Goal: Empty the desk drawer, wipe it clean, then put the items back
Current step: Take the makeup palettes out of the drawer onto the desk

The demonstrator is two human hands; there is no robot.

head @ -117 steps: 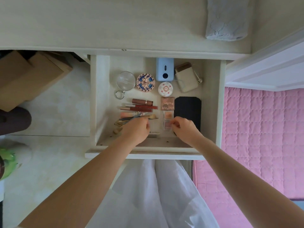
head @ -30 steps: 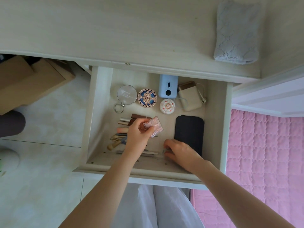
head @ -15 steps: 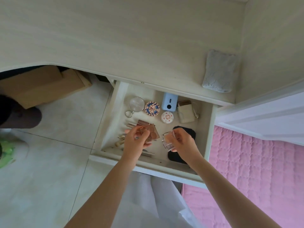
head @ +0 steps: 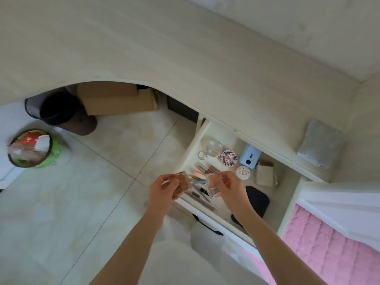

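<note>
Desk top (head: 164, 48) pale wood; grey cloth (head: 319, 144) folded on rt end, nr wall.

Soft daylight, slight motion blur, wide-angle edge distortion.

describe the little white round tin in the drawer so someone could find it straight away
Look in the open drawer under the desk's right end. Near its back, the white round tin lies just in front of the pale blue device. Unlike the blue-patterned round tin to its left, it is smaller and white with a pink centre.
</note>
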